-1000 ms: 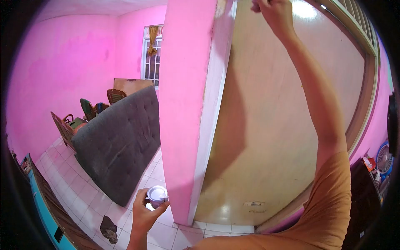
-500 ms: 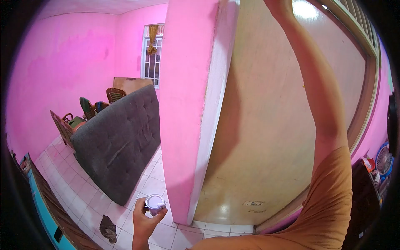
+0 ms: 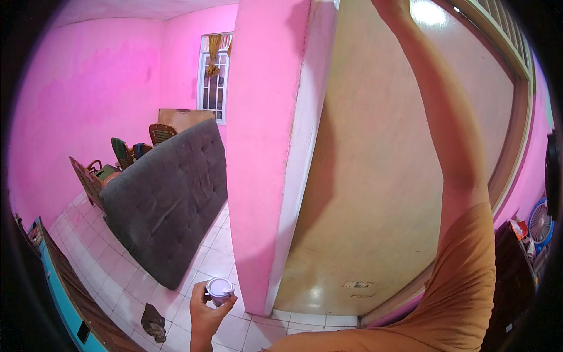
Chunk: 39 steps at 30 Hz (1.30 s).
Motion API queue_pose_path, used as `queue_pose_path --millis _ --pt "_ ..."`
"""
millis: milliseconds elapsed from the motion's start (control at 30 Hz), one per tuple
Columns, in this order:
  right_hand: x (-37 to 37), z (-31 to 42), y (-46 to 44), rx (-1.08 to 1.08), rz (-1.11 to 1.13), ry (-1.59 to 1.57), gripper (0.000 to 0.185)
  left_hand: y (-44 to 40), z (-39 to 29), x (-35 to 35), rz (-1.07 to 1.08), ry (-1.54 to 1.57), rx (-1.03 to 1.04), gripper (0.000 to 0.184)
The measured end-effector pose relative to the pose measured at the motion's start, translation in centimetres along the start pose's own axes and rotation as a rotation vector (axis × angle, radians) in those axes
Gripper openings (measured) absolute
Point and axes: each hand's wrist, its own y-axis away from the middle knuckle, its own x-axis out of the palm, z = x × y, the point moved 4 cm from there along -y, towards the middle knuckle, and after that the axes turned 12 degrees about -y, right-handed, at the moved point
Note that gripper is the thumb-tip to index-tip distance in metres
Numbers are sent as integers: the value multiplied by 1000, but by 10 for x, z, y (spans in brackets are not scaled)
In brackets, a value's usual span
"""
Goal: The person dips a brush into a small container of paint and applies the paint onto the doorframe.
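Observation:
Low in the view, my left hand (image 3: 208, 312) grips a small round cup (image 3: 219, 287), fingers on one side and thumb on the other. The cup has a pale rim and shows a pale lilac surface inside. My right arm, in an orange-brown sleeve, reaches up across a tan wooden panel (image 3: 375, 176). Only the lower part of my right hand (image 3: 394, 8) shows at the top edge. Its fingers lie outside the frame, so what it holds or touches is hidden.
A pink pillar (image 3: 261, 164) stands left of the panel. Behind it a dark grey mattress (image 3: 167, 202) leans against chairs (image 3: 122, 152). A dark crumpled cloth (image 3: 153, 322) lies on the white tiles. At the right is a blue fan (image 3: 541, 222).
My left hand and the cup have shifted very slightly right and down in the view. The raised right arm stays nearly where it was.

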Motion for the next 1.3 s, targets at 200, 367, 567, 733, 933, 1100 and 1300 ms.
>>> queue_pose_path --millis 200,367,567,733,933,1100,1300 --pt "-9 13 52 124 175 100 36 0 1 -4 -13 -28 27 52" --pt "-3 17 21 -1 85 67 32 0 5 -8 -8 -41 22 52" --pt "10 2 -2 -69 -4 99 28 3 4 -8 -11 -32 -5 51" --pt "4 9 43 109 195 93 29 4 6 -10 -1 -27 14 51" --pt "1 28 27 -41 40 104 29 6 13 -12 -14 -65 7 50" --pt "16 10 -1 -78 34 182 30 10 18 -9 -17 -57 -10 49" --pt "17 20 52 -104 192 191 32 9 20 -12 -19 -59 6 49"
